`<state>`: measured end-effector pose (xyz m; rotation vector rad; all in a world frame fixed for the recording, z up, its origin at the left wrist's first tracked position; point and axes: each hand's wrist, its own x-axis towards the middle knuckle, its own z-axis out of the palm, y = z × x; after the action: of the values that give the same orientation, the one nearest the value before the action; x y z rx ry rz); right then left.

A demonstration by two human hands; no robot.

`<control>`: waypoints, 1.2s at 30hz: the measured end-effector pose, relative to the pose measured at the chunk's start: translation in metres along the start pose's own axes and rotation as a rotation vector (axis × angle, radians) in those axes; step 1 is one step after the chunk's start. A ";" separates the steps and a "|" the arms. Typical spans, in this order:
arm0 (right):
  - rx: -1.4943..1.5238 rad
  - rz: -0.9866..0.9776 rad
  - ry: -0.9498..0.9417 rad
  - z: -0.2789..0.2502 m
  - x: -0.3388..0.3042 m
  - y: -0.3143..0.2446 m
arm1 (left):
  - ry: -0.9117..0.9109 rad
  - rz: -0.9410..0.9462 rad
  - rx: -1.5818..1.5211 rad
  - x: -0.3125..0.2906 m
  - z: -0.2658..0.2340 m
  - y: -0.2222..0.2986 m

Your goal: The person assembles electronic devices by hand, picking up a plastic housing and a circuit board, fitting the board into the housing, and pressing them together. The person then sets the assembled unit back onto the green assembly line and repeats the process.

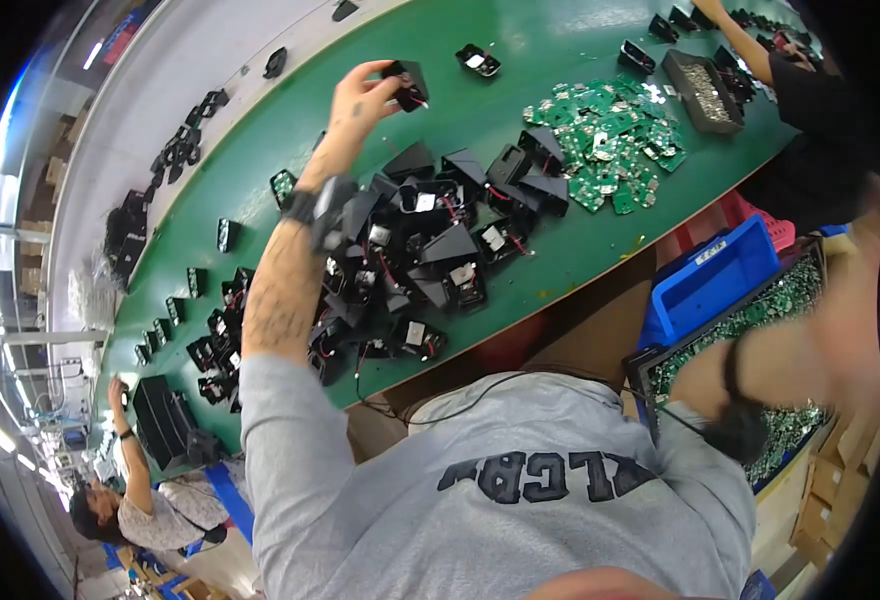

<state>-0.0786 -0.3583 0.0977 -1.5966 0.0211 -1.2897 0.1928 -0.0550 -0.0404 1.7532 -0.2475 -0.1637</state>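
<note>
**Stretched reach over a crowded pile**

Head view: the left hand (365,95) is stretched far out to the upper middle of the frame, its fingers closed round a small black housing (407,84) held above the green worktop (520,40). The forearm crosses directly over a heap of black parts (420,250) with red wires, lying in the centre of the frame, and a wrist strap (305,205) sits just above that heap.

The right hand (865,300) is at the right edge, badly blurred; I cannot tell whether it is closed or released, nor whether it touches anything. It is near a tray of green boards (760,310) beside a blue bin (715,280).

Risks, as I judge them:
- The housing is pinched at arm's full stretch, so the grip looks weak; a slip would drop it among loose units on the worktop
- The forearm or strap could snag the red wires and drag parts toward the near edge, where several already lie close to falling
- The scattered green boards (605,140) in the upper right lie just beside the heap; a sweeping arm could mix the two
- The blurred right arm hovers near the tray's rim and could knock it

Another person's arm (750,50) works at the upper right, well apart
</note>
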 end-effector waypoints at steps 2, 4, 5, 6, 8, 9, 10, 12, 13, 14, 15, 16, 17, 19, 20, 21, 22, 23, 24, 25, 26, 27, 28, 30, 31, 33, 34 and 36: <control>-0.261 0.307 -0.256 -0.013 -0.025 0.060 | -0.037 0.061 -0.317 -0.036 -0.012 0.023; -0.390 0.515 -0.399 0.005 -0.059 0.110 | -0.105 0.062 -0.519 -0.079 0.004 0.052; -0.485 0.560 -0.425 0.008 -0.075 0.126 | -0.085 0.020 -0.650 -0.103 0.011 0.060; -0.610 0.611 -0.466 0.006 -0.085 0.137 | -0.071 -0.029 -0.781 -0.129 0.022 0.063; -0.904 0.742 -0.600 0.007 -0.094 0.144 | -0.210 -0.415 -0.967 -0.190 0.031 0.062; -0.947 0.707 -0.639 0.012 -0.097 0.143 | -0.207 -0.408 -0.877 -0.217 0.043 0.061; -0.952 0.709 -0.637 0.011 -0.101 0.145 | -0.214 -0.408 -0.787 -0.239 0.057 0.058; -0.827 0.554 -0.535 0.011 -0.109 0.151 | -0.093 -0.410 -0.867 -0.268 0.077 0.037; -0.731 0.566 -0.553 0.009 -0.109 0.151 | -0.124 -0.422 -0.898 -0.267 0.081 0.031; -0.738 0.569 -0.561 0.006 -0.112 0.151 | -0.156 -0.436 -0.930 -0.266 0.083 0.027; -0.557 0.644 -0.550 0.002 -0.116 0.151 | -0.084 -0.496 -0.750 -0.267 0.089 0.025; -0.376 0.716 -0.539 -0.003 -0.121 0.151 | -0.110 -0.468 -0.788 -0.266 0.088 0.021; -0.248 0.707 -0.534 -0.006 -0.126 0.148 | -0.093 -0.449 -0.795 -0.263 0.090 0.019; -0.096 0.857 -0.513 -0.012 -0.132 0.130 | -0.092 -0.395 -0.769 -0.257 0.092 0.014; 0.066 0.997 -0.473 -0.014 -0.138 0.118 | -0.121 -0.324 -0.747 -0.258 0.089 0.009; 0.282 1.162 -0.405 -0.019 -0.149 0.111 | -0.083 -0.310 -0.746 -0.257 0.093 0.007; 0.404 1.261 -0.376 -0.021 -0.159 0.102 | -0.046 -0.296 -0.743 -0.256 0.097 0.005; 0.475 1.321 -0.396 -0.022 -0.169 0.096 | -0.067 -0.317 -0.782 -0.255 0.097 0.007; 0.549 1.380 -0.413 -0.023 -0.178 0.089 | -0.059 -0.298 -0.764 -0.256 0.100 0.004; 0.601 1.412 -0.408 -0.022 -0.186 0.083 | -0.058 -0.296 -0.750 -0.256 0.103 0.002; 0.611 1.475 -0.364 -0.018 -0.194 0.077 | -0.058 -0.293 -0.735 -0.257 0.106 -0.001; 0.664 1.490 -0.395 -0.017 -0.201 0.075 | -0.047 -0.306 -0.759 -0.256 0.107 0.000; 0.713 1.504 -0.428 -0.017 -0.206 0.075 | -0.044 -0.315 -0.761 -0.256 0.109 0.001; 0.792 1.513 -0.423 -0.014 -0.211 0.073 | -0.041 -0.280 -0.625 -0.256 0.112 0.001; 0.817 1.488 -0.467 -0.013 -0.213 0.072 | -0.050 -0.283 -0.650 -0.257 0.112 0.000; 0.833 1.476 -0.505 -0.011 -0.214 0.070 | -0.058 -0.286 -0.647 -0.258 0.112 0.000; 0.834 1.477 -0.503 -0.010 -0.215 0.070 | -0.065 -0.283 -0.644 -0.258 0.112 0.000; 0.805 1.489 -0.470 -0.008 -0.216 0.071 | -0.067 -0.293 -0.645 -0.259 0.112 0.001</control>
<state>-0.1371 -0.2742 -0.1060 -0.7132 0.2952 0.2647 -0.0850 -0.0952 -0.0683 1.1328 0.0222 -0.4611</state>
